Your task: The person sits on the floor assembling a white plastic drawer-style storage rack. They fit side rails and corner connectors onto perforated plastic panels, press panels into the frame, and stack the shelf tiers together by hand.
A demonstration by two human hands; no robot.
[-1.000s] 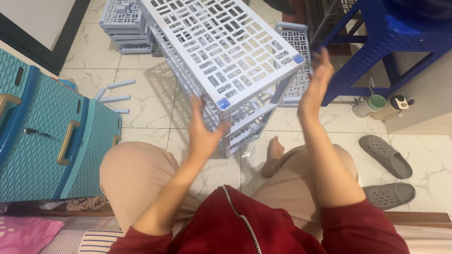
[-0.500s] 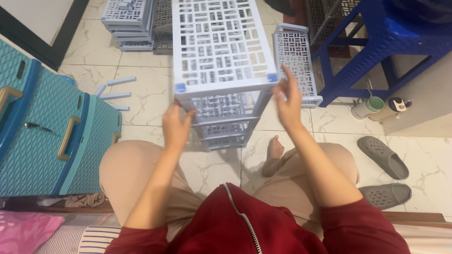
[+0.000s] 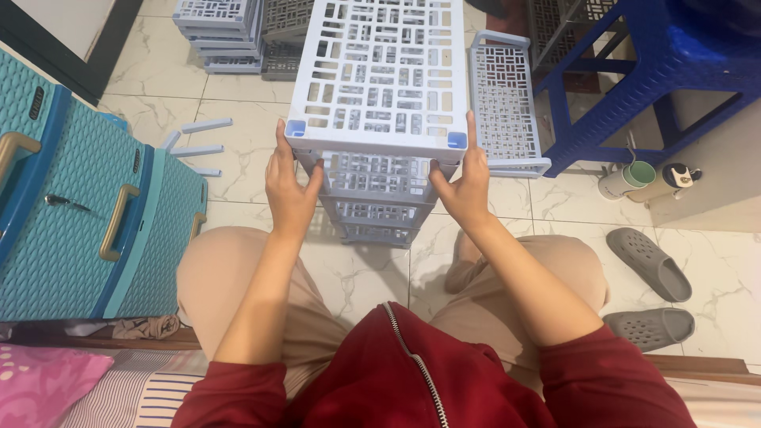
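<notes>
While both hands clasp it, a pale lattice shelf rack (image 3: 379,95) stands upright on the tiled floor (image 3: 357,269) between the seated person's knees.

Left hand (image 3: 290,186): grip closed on the rack's near-left corner, just under the top shelf. Right hand (image 3: 466,178): grip closed on the near-right corner, fingers reaching up the edge. Loose lattice panel (image 3: 503,103) just right of the rack; stacked panels (image 3: 218,28) far left; loose posts (image 3: 198,139) left. Teal drawer cabinet (image 3: 79,206) near left, blue plastic stool (image 3: 650,71) far right, grey sandals (image 3: 650,265) near right.
</notes>
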